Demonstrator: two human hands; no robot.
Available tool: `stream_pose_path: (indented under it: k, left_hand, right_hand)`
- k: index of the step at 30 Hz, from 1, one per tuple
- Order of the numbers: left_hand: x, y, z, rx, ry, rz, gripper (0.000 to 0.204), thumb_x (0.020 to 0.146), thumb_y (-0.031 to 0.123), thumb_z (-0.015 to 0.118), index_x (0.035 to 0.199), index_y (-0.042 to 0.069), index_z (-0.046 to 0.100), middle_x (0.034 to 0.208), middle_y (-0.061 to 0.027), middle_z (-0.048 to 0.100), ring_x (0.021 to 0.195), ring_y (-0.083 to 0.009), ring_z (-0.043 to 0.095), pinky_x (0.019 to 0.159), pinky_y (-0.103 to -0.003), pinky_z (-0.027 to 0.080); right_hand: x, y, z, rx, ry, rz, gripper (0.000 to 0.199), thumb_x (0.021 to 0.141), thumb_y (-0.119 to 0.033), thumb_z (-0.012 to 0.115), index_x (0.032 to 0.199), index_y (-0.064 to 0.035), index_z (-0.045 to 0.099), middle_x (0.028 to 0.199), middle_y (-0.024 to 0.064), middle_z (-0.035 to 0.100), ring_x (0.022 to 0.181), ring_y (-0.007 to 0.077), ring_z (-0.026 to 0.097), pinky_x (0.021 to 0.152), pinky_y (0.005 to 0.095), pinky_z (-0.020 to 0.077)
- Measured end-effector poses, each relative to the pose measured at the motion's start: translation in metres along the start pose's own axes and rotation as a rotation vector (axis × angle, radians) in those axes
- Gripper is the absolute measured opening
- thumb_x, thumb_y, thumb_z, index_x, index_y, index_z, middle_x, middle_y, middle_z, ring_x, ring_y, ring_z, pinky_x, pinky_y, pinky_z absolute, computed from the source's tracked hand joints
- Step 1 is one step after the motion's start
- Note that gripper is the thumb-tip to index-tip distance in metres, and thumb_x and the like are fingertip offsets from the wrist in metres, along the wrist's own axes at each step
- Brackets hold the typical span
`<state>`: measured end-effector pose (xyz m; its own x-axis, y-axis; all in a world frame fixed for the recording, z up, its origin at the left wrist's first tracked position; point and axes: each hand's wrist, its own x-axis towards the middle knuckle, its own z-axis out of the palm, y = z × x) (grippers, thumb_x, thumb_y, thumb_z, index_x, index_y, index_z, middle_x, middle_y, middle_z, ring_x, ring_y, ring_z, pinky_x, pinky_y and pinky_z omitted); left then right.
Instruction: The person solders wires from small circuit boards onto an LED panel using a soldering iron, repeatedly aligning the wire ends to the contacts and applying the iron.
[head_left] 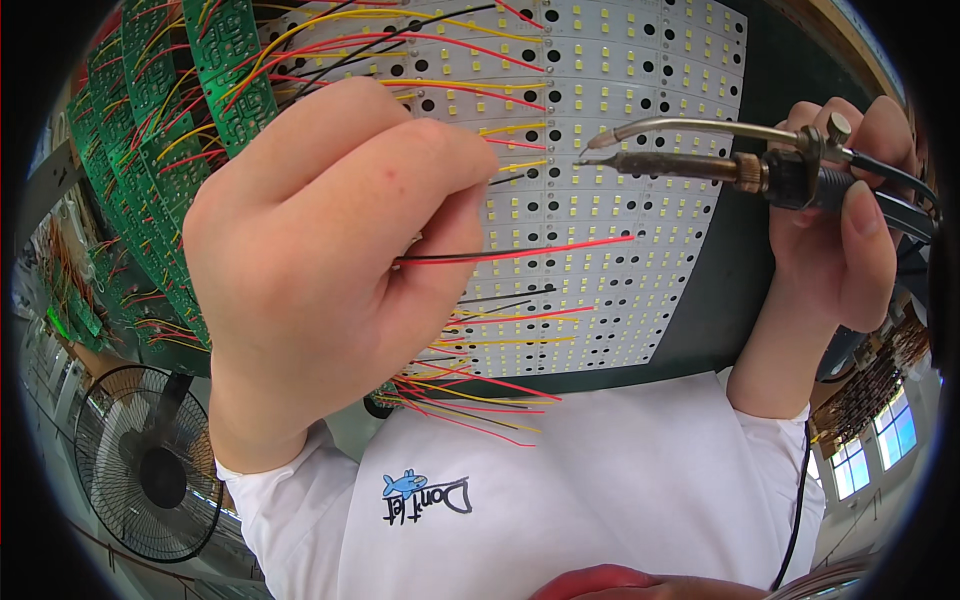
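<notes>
1. Soldering is the work in hand: wire leads are being joined to a white LED panel [620,200] that fills the middle of the view, studded with small yellow chips and dark holes.
2. The left hand [320,270] is closed in a pinch, thumb against forefinger, on a red-and-black wire pair [520,252] that juts out to the right over the panel, its red end free and not yet touching a pad, as far as I can tell.
3. The right hand [845,230] is wrapped shut around the handle of a soldering iron [680,165], whose dark tip points left and hovers just above the panel's upper middle; a thin metal feed tube curves over the tip (a solder feeder, by my guess).
4. Many red, yellow and black wires already run from the panel's left edge, and green circuit boards [170,110] are stacked at the upper left, so I judge the job well along, with this pair among the leads left to fix.
5. The next move, in my judgement, calls for bringing the wire end down onto its pad beside the tip, holding it steady, then touching the iron briefly, keeping fingers clear of the heat.
6. A fan [150,475] stands at lower left, well apart.
</notes>
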<state>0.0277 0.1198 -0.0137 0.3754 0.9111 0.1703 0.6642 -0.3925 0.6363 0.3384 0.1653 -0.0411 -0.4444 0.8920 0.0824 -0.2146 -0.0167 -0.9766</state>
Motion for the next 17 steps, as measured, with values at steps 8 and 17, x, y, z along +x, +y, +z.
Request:
stream_pose_path:
  k: [8, 17]
  left_hand:
    - [0.005, 0.0, -0.012, -0.198, -0.092, 0.151, 0.021, 0.071, 0.011, 0.084, 0.088, 0.003, 0.074, 0.073, -0.0038, 0.059, 0.069, -0.0184, 0.054, 0.057, -0.028, 0.041]
    - [-0.004, 0.002, 0.0, -0.023, -0.041, 0.157, 0.022, 0.066, -0.002, 0.081, 0.086, 0.004, 0.074, 0.066, -0.0027, 0.057, 0.057, -0.017, 0.05, 0.053, -0.029, 0.039]
  right_hand:
    - [-0.005, -0.004, -0.002, 0.305, 0.093, 0.117, 0.019, 0.088, -0.009, 0.056, 0.094, -0.0067, 0.038, 0.086, 0.0089, 0.044, 0.078, 0.0141, 0.041, 0.064, 0.021, 0.0389]
    - [-0.004, 0.001, -0.007, 0.101, -0.075, 0.001, 0.019, 0.088, -0.011, 0.056, 0.091, -0.009, 0.037, 0.083, 0.0092, 0.048, 0.075, 0.0126, 0.042, 0.063, 0.0228, 0.0351]
